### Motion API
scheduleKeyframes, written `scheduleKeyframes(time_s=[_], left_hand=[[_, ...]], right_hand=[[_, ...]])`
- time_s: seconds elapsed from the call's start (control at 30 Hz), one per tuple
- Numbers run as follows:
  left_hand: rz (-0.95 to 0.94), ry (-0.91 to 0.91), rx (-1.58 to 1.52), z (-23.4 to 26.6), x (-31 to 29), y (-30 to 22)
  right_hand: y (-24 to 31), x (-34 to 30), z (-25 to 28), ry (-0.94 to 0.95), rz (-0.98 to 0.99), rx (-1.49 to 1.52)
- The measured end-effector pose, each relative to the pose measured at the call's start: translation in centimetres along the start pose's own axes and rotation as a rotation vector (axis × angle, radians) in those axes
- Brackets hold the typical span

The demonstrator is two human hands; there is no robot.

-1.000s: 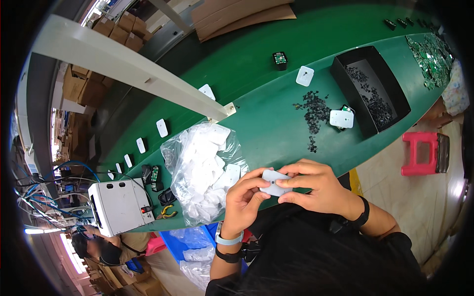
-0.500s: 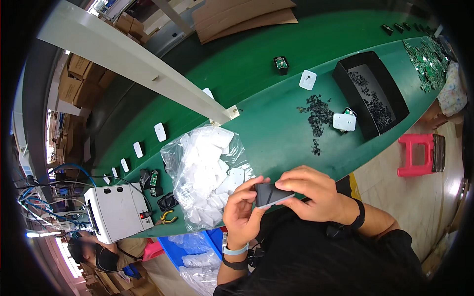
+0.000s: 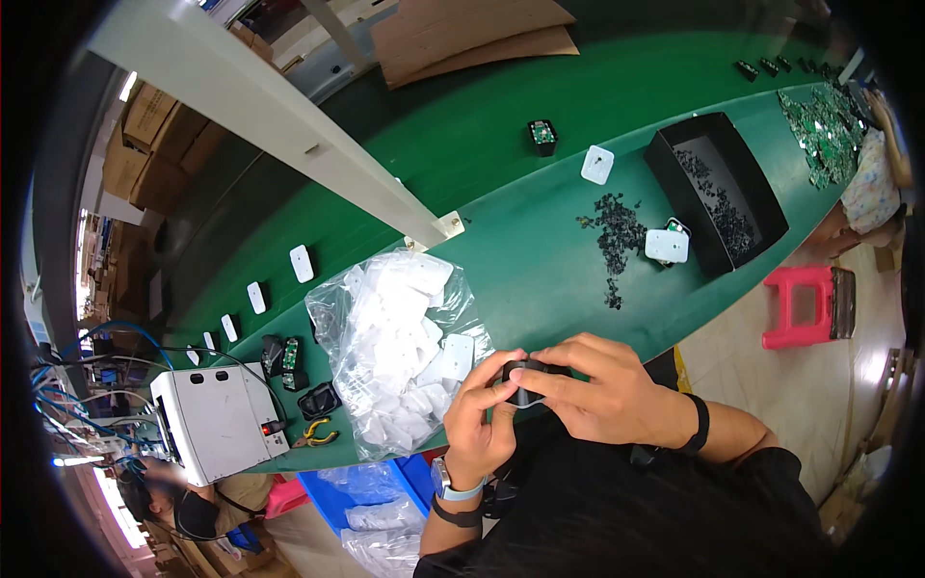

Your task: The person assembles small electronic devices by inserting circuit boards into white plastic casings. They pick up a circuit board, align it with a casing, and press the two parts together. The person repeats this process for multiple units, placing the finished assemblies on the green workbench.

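Note:
Both my hands hold a small black plastic case [image 3: 523, 397] with a pale grey edge, just in front of the bench's near edge. My left hand [image 3: 477, 416] pinches its left end between thumb and fingers. Across the top and right side of the case, my right hand [image 3: 599, 387] keeps its fingers closed on it. Much of the case is hidden by fingers. Close by on the left lies a clear plastic bag [image 3: 328, 306] full of white plastic covers [image 3: 457, 356].
On the green bench [image 3: 520, 279] lie small black parts [image 3: 621, 231], a white-covered unit [image 3: 666, 246] and a black box [image 3: 715, 269]. A slanted post [image 3: 318, 149] stands beyond the bag. Left are yellow-handled pliers [image 3: 316, 433] and a white machine [image 3: 217, 419]; a person [image 3: 198, 511] sits beyond.
The case has tilted and turned in my hands, so less of its flat black face shows. My right fingers have moved left over it. The whole view has shifted slightly.

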State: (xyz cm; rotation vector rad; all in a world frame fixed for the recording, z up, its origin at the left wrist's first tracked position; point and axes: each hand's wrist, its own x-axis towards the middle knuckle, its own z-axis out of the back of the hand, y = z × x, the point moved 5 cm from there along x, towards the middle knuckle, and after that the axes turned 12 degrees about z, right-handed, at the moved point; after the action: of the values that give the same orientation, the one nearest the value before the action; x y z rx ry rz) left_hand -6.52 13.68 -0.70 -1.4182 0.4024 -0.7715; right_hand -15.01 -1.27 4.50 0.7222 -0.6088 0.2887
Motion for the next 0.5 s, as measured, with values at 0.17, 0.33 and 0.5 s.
scheduleKeyframes(time_s=[0.17,0.33,0.5], left_hand=[[0.189,0.078,-0.003,-0.5,0.9,0.9],[0.148,-0.072,0.340,1.3,1.8,0.5],[0.259,-0.178,0.573,4.5,-0.6,1.5]], right_hand=[[-2.2,0.9,-1.1,0.133,-0.182,0.121],[-11.7,3.3,-2.8,0.121,-0.450,0.260],[-26.2,10.3,-6.5,0.149,-0.624,0.260]])
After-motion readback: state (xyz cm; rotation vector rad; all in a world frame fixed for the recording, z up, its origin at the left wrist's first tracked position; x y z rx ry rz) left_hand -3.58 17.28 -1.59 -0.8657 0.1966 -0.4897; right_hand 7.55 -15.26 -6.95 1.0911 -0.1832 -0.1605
